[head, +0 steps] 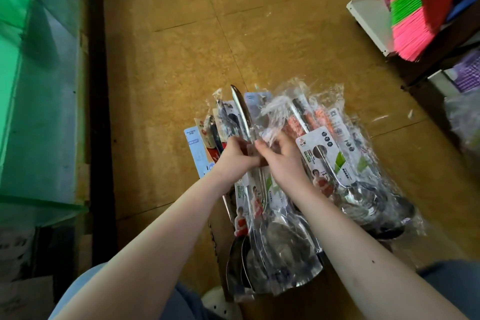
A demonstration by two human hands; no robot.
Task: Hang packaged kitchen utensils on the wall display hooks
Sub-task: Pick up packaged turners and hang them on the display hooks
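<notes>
Likely step: freeing one packaged utensil from floor pile | left hand, right hand both pinching its handle | next: lift clear, find hook

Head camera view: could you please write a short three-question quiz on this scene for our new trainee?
1. True or false: the packaged utensils already hang on wall hooks.
2. Multiple choice: the bristles of the broom at upper right are A) pink and green, B) blue and white, C) plain black.
3. Fill in the blank: the left hand and the right hand both grip utensils wrapped in clear ____.

Key: 1 false, they lie in a pile low in front of the person; 2 A; 3 plastic.
</notes>
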